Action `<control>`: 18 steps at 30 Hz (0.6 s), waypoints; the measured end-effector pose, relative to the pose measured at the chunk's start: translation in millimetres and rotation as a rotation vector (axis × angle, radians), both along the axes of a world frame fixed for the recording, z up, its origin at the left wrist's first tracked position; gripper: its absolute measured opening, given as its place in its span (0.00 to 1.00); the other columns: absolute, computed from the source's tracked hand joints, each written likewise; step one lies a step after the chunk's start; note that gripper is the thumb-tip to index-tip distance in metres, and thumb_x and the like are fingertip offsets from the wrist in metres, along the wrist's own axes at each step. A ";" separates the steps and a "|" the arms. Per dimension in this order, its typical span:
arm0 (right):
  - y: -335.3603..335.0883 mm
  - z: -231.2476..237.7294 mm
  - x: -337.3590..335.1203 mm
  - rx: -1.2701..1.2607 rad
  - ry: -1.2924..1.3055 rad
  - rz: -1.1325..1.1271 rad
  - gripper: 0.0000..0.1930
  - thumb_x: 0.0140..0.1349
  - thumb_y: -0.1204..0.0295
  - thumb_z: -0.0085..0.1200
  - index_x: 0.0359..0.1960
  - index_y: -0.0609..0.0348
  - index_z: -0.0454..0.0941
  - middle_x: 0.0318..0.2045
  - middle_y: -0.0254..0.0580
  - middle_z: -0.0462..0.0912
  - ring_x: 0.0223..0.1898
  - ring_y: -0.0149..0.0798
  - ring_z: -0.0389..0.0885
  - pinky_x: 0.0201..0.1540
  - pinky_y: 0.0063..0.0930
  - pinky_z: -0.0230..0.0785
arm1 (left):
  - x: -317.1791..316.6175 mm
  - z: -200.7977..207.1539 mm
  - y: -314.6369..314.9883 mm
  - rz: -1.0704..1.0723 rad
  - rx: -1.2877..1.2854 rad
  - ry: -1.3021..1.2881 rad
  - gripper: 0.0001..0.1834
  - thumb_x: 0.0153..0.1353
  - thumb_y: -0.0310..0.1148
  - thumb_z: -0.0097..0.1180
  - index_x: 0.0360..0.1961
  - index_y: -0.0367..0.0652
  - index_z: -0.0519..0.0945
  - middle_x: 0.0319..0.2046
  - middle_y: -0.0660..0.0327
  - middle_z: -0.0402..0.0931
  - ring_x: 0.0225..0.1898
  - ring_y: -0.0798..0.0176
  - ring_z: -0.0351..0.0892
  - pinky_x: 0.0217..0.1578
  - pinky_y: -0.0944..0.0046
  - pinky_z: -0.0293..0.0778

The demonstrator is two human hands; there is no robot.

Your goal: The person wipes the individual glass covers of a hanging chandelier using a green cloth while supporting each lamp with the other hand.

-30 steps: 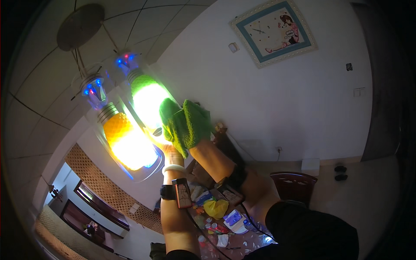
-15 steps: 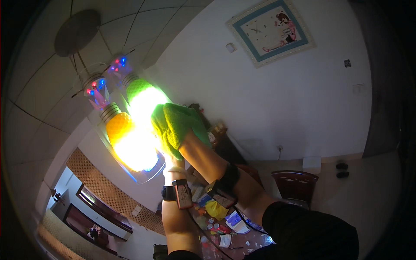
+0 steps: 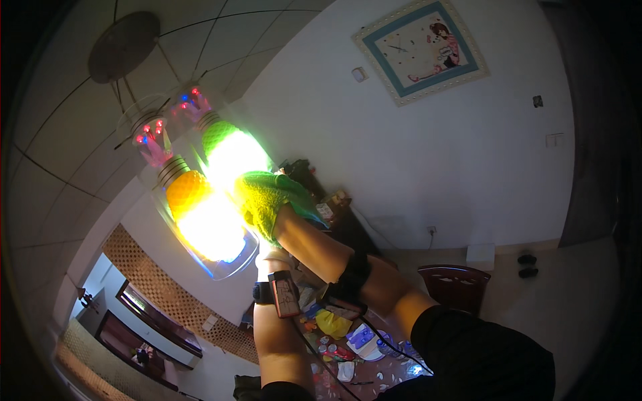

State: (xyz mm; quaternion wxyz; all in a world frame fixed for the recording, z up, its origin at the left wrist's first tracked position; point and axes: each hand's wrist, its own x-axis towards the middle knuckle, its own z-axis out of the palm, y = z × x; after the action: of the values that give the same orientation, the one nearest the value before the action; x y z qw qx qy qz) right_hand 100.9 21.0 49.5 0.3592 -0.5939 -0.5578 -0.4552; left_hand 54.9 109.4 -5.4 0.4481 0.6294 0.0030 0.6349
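Observation:
A hanging lamp with clear cylindrical shades glows in front of me. Its nearer shade (image 3: 175,212) holds a yellow-orange patterned bulb (image 3: 186,190), and the one beside it holds a green bulb (image 3: 219,138). Bundled around my right hand (image 3: 284,217) is a green cloth (image 3: 264,194), pressed at the lower end of the green-lit shade. The cloth covers most of those fingers. My left hand (image 3: 269,254) reaches up just below the cloth, by the bright shade; glare and cloth hide its fingers. Both forearms are raised, with strapped devices on the wrists.
A round ceiling mount (image 3: 125,47) carries the lamp's cords. Beneath my arms stands a cluttered table (image 3: 334,384) with bottles, cans and a yellow bag. A wooden chair (image 3: 455,287) is at right, and a framed clock picture (image 3: 421,50) hangs on the wall.
My right hand and the cloth have shifted slightly down along the shade. The lamp sits a little further right in view, and some small blue lights at its top have turned red.

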 end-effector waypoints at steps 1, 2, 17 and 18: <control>1.6 -0.2 0.3 0.003 0.003 0.011 0.10 0.37 0.61 0.49 0.18 0.52 0.71 0.20 0.37 0.70 0.25 0.32 0.67 0.26 0.30 0.60 | 0.3 0.2 -2.0 0.021 0.015 0.013 0.16 0.57 0.38 0.31 0.39 0.37 0.64 0.33 0.59 0.66 0.35 0.66 0.65 0.37 0.68 0.64; 2.6 -0.9 2.0 0.012 0.005 0.019 0.10 0.36 0.61 0.49 0.18 0.52 0.71 0.20 0.36 0.69 0.25 0.32 0.67 0.25 0.30 0.60 | 2.0 0.9 -2.4 0.037 0.024 0.023 0.16 0.57 0.38 0.31 0.39 0.37 0.64 0.33 0.59 0.66 0.35 0.66 0.65 0.37 0.68 0.64; -33.4 11.2 24.1 0.007 0.020 0.123 0.07 0.33 0.63 0.49 0.10 0.49 0.68 0.09 0.32 0.65 0.15 0.29 0.63 0.17 0.27 0.55 | 3.2 11.3 -13.6 0.209 0.150 0.116 0.15 0.56 0.36 0.34 0.38 0.37 0.65 0.34 0.60 0.66 0.35 0.66 0.65 0.37 0.69 0.64; -36.4 13.2 23.1 -0.003 0.018 0.131 0.06 0.32 0.63 0.49 0.09 0.48 0.68 0.09 0.31 0.64 0.14 0.29 0.63 0.17 0.26 0.54 | 2.2 13.4 -14.3 0.235 0.165 0.126 0.15 0.56 0.36 0.34 0.38 0.37 0.65 0.34 0.60 0.66 0.35 0.66 0.65 0.37 0.69 0.64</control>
State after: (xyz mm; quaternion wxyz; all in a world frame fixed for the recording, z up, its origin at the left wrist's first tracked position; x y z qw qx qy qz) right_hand 124.0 -15.5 62.7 0.3923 -0.5604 -0.5931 -0.4246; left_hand 57.1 95.1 8.1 0.3166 0.6977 0.0525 0.6404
